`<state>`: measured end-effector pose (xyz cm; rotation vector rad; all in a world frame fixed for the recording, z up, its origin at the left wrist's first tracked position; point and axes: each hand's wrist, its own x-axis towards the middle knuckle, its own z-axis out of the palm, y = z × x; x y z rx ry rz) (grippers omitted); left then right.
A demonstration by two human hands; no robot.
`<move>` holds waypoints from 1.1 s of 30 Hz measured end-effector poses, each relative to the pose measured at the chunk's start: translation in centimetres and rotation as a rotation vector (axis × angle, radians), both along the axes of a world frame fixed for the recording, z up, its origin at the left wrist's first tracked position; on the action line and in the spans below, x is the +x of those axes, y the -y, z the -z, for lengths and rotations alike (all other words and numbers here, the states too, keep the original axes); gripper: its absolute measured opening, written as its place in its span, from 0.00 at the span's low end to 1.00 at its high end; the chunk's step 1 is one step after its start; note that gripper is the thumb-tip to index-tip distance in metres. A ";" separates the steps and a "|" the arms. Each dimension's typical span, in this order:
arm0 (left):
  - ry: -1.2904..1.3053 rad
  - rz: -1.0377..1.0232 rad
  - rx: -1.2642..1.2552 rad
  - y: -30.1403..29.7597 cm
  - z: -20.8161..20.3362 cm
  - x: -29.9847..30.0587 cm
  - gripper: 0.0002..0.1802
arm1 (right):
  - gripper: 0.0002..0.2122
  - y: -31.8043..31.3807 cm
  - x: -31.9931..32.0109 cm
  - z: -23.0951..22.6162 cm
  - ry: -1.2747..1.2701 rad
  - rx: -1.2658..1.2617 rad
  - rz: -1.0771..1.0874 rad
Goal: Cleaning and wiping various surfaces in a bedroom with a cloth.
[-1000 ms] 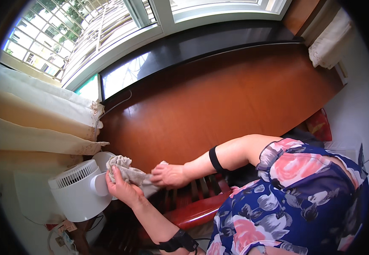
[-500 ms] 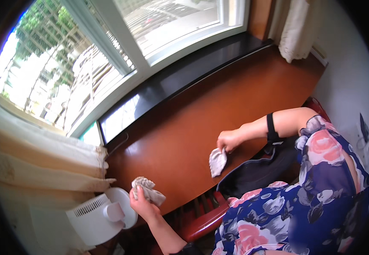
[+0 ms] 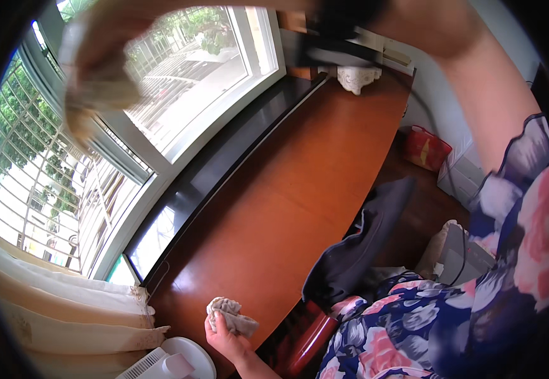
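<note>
Low in the view, my left hand (image 3: 229, 344) grips a bunched beige cloth (image 3: 235, 321) just above the near left end of the brown wooden tabletop (image 3: 281, 208). My right arm reaches across the top of the view. At its end, my right hand (image 3: 94, 47) is raised in front of the window (image 3: 167, 82), smeared by motion. A pale, blurred cloth (image 3: 116, 88) shows at its fingers. Whether it touches the window frame or glass, I cannot tell.
Between window and tabletop runs a black sill (image 3: 224, 148). A cream curtain (image 3: 78, 309) hangs at left above a white appliance (image 3: 186, 354). Dark fabric (image 3: 356, 243) drapes by the table's near edge, over a red chair (image 3: 309, 335). A red bag (image 3: 426, 148) stands farther right.
My right hand has lifted off the tabletop with its cloth and swung up and left before the window. The view has turned. My left hand keeps its cloth.
</note>
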<state>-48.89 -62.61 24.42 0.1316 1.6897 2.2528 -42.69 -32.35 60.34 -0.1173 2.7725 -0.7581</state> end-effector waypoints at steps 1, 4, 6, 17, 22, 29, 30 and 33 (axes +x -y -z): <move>-0.004 0.003 0.001 0.3 0.4 -0.1 0.09 | 0.09 1.0 -1.0 1.0 0.010 0.001 -0.065; -0.008 -0.027 -0.008 1.8 0.5 -0.6 0.09 | 0.10 6.0 -7.1 8.3 0.103 -0.049 -0.336; -0.011 -0.058 -0.004 2.1 0.6 -0.7 0.09 | 0.10 6.5 -12.3 15.7 0.162 -0.119 -0.446; -0.029 -0.181 -0.126 4.6 -3.4 -1.5 0.10 | 0.05 -10.6 -27.5 9.1 -0.496 -0.329 0.409; 0.166 -0.073 -0.123 4.7 -2.9 -1.5 0.13 | 0.05 -22.5 -23.1 26.3 -0.505 -0.631 0.853; 0.257 -0.115 -0.183 4.9 -2.2 -2.4 0.14 | 0.14 -26.2 -21.2 41.1 -0.888 0.757 1.048; 0.203 -0.177 -0.243 4.3 -2.3 -2.3 0.14 | 0.15 -24.5 -22.7 42.0 -0.773 0.710 0.954; 0.239 -0.203 -0.248 3.6 -3.3 -2.5 0.14 | 0.19 -12.2 -26.5 37.3 -0.290 0.688 0.339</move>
